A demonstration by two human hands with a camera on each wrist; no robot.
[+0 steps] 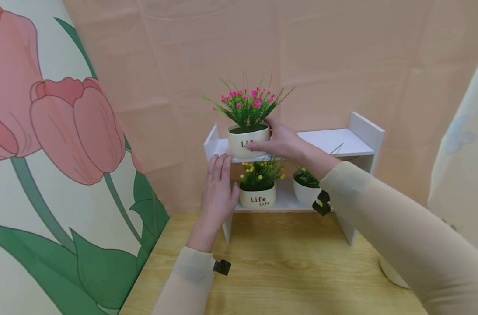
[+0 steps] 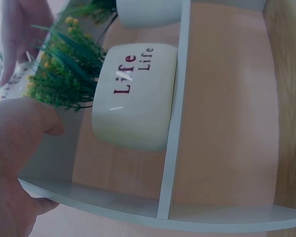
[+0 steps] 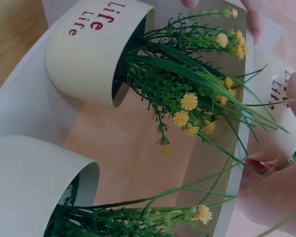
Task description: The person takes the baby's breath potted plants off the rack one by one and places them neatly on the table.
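While the head view looks down on a white two-tier shelf point(image 1: 329, 141) standing on a light wood-grain table point(image 1: 286, 267), the person's right hand point(image 1: 284, 140) is clamped on a cream ceramic-looking pot of pink flowers point(image 1: 239, 136), thumb across its lettered front and fingers round the far side. That pot is at the left end of the upper board; whether its base bears fully on the board, I cannot tell. The left hand point(image 1: 218, 190) lies against the shelf's left end, its fingers straight and side by side, the thumb apart. On the lower board stand a cream "Life" pot of yellow flowers point(image 1: 258, 197) and, to its right, a plain-fronted white pot with green leaves point(image 1: 306, 192). Behind hangs creased peach-coloured cloth point(image 1: 223, 43); a panel painted with large pink tulips point(image 1: 69, 131) fills the left side.

In the left wrist view, which shows the shelf sideways, the left thumb lies on the inner side of the end board, near the yellow-flowered pot.

In the right wrist view, both lower pots appear at the left, while the right hand holds the pink-flowered pot at the far edge, partly out of frame.
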